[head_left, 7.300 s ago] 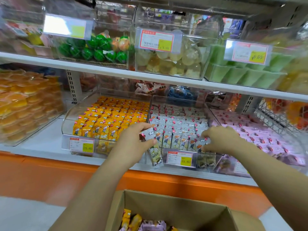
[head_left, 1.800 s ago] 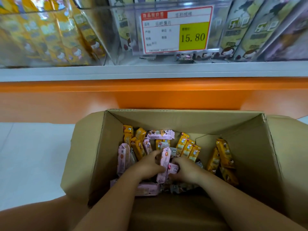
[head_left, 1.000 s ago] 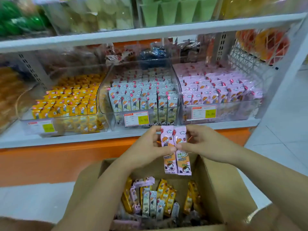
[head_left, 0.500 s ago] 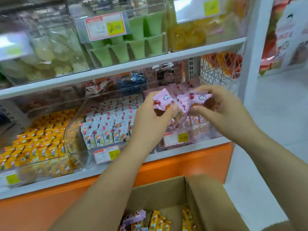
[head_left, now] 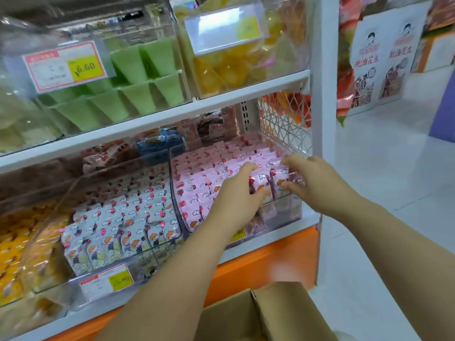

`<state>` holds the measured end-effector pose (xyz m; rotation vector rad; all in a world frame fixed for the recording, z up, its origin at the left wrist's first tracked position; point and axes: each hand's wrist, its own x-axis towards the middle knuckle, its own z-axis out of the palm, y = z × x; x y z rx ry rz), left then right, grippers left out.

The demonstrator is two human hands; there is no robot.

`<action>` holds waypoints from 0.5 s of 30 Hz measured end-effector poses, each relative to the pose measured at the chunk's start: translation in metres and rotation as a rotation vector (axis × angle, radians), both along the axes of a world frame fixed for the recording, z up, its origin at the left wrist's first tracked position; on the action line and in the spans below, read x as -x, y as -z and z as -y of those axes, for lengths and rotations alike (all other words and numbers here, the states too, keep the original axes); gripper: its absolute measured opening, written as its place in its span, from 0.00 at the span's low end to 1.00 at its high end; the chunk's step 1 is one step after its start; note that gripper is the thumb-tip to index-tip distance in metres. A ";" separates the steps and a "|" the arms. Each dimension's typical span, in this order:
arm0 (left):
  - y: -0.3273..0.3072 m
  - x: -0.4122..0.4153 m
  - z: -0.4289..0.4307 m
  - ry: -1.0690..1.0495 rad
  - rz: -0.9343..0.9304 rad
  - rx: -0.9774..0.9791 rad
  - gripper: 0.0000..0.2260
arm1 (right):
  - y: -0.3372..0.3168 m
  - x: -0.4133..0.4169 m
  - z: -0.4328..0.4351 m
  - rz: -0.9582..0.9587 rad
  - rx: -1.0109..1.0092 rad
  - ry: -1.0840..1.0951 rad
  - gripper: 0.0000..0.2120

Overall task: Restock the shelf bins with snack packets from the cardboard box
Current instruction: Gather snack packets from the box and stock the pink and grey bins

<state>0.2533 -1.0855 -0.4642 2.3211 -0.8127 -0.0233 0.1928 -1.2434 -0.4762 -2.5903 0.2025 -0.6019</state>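
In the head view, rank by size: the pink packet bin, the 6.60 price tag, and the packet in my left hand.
1. pink packet bin
2. 6.60 price tag
3. held pink packet, partly covered

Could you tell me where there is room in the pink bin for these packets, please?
In the pink bin, the front right corner, beneath the packets in the left hand and right hand, looks less full. Its left and back rows are packed tight; so is the white bin.

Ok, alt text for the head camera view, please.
The left hand and right hand hold pink snack packets at the rightmost clear shelf bin, filled with matching packets. A bin of white packets stands beside it; a cardboard box lies below.
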 end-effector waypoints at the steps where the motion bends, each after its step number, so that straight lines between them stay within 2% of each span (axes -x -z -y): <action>1: 0.001 0.000 0.004 0.010 0.016 -0.021 0.19 | 0.003 -0.003 0.003 -0.004 0.070 0.035 0.18; 4: 0.003 -0.002 0.016 0.021 0.084 -0.087 0.16 | 0.009 -0.009 0.005 0.088 0.201 0.067 0.18; 8: 0.002 -0.011 0.024 -0.016 0.160 -0.164 0.15 | 0.021 -0.012 0.003 0.183 0.222 0.024 0.21; 15: 0.021 0.000 0.018 -0.010 0.185 -0.131 0.12 | 0.029 -0.012 0.003 0.238 0.237 -0.031 0.11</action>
